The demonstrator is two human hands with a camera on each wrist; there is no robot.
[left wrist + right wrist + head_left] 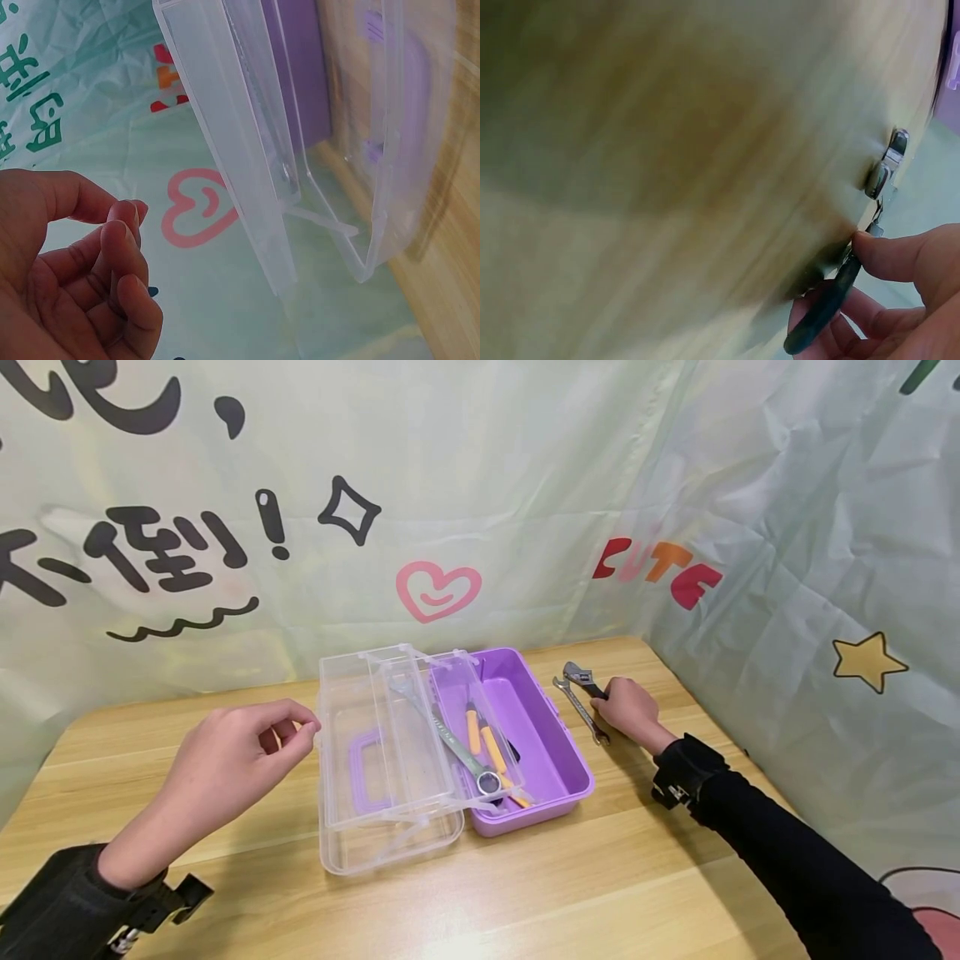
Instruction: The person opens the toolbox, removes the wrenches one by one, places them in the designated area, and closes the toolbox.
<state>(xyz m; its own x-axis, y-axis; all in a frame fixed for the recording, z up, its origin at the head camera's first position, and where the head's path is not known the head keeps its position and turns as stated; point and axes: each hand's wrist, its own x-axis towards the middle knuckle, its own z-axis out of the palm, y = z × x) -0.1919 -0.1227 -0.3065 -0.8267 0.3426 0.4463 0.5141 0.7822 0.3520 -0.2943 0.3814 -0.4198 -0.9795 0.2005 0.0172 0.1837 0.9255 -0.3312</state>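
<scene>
My right hand (630, 708) grips the dark handle of an adjustable wrench (579, 676) at the table's right side. In the right wrist view, thumb and fingers pinch that black handle (821, 319). Beside it on the wood lies a double-ended open-end wrench (583, 713). My left hand (243, 756) hovers left of the toolbox, fingers loosely bent and holding nothing; the left wrist view shows it apart from the clear plastic tray (225, 127). A large combination wrench (453, 745) rests in that tray, over the purple toolbox (536, 727).
Orange-handled tools (491, 747) lie inside the purple box, partly behind the clear tray. The transparent lid (390, 847) with its purple handle (358, 777) is swung open to the left. A printed cloth (525, 485) hangs behind and right of the wooden table (450, 910).
</scene>
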